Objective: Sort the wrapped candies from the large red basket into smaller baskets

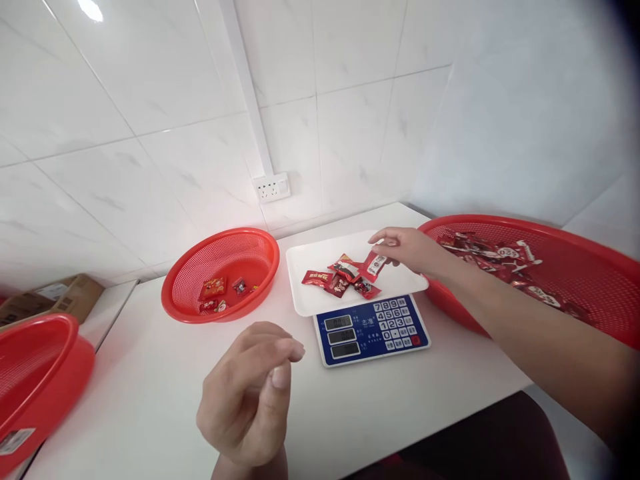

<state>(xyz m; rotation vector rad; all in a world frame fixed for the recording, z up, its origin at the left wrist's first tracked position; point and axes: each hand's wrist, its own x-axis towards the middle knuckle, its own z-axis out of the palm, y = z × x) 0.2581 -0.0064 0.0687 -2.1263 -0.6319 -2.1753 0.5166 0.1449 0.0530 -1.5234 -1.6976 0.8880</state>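
My right hand (401, 248) is over the right side of a white weighing tray (311, 257), its fingers closed on the edge of a small red snack packet (374, 265) with a white label. Several other little wrapped packets (339, 285) lie bunched on the tray, mostly red. Under the tray sits a digital scale (373, 330) with a blue keypad panel; its display digits are too faint to read surely. My left hand (250, 393) hovers in front of the scale, fingers loosely curled and thumb near the index finger, with nothing visible in it.
A large red basket (590, 250) with many red packets (500, 257) stands at the right. Left of the scale is a red basket (173, 273) holding several packets. Another red basket (75, 373) and a cardboard box (83, 300) are at far left. A socket (271, 188) is on the tiled wall.
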